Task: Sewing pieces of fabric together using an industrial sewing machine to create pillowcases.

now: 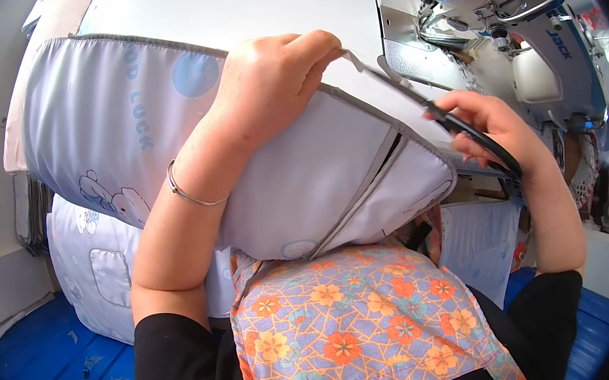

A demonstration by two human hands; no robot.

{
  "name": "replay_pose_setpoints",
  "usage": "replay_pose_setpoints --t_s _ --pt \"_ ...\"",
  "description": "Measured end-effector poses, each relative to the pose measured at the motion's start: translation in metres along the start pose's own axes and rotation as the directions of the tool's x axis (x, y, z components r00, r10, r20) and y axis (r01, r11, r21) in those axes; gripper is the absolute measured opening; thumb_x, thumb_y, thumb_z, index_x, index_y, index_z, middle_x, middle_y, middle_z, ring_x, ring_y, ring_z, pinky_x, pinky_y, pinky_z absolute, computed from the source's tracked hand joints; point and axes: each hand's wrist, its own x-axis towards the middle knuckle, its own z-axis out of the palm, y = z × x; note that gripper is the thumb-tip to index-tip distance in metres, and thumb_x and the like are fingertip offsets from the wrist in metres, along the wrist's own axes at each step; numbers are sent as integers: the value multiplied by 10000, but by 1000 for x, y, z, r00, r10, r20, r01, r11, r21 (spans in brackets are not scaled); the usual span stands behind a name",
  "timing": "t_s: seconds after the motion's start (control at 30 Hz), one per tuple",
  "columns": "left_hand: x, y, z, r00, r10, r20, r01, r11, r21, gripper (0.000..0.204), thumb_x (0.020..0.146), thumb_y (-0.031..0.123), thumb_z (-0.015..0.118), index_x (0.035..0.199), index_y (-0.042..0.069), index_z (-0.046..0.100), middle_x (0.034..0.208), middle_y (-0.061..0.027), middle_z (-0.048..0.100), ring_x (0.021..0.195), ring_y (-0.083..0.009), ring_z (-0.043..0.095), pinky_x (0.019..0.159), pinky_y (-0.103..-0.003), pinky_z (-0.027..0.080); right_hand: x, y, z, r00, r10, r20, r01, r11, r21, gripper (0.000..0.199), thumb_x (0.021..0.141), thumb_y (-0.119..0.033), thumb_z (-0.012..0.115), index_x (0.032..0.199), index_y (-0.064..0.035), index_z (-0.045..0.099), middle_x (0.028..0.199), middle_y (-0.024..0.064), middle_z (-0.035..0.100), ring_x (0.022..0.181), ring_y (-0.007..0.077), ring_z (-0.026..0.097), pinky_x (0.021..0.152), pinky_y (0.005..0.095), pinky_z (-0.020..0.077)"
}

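A large pale blue and lilac printed fabric piece (296,183), edged with grey binding, lies across my lap and the table edge. My left hand (275,79) is closed at its upper edge, pinching a thin greyish strip (357,62) between thumb and fingers. Black-handled scissors (454,122) are in my right hand (491,127), their blades pointing up and left toward that strip. Whether the blades touch it, I cannot tell. A dark slit with grey trim (390,149) crosses the fabric between my hands.
A white and blue sewing machine (526,29) stands at the back right on the white table (246,5). More printed fabric (88,271) hangs at the left, and another piece (479,238) hangs below the table at right. Scraps lie on the blue floor (47,369).
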Motion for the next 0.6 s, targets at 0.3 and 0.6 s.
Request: replay_pose_setpoints --t_s 0.3,0.6 --pt "-2 1 6 989 -140 -38 139 990 -27 128 886 44 568 931 48 688 763 -144 679 709 -364 673 655 -437 545 -53 153 -40 705 -213 -676 -244 823 -513 468 881 -25 652 1342 -48 584 798 47 583 729 114 551 709 260 463" --pt "3 16 8 973 -173 153 161 983 88 383 1008 242 596 725 -13 552 659 -175 570 586 -357 532 571 -420 437 -38 157 -44 382 -698 -606 -419 453 -787 348 958 -116 610 1299 -58 641 1251 177 638 1122 364 620 992 416 479"
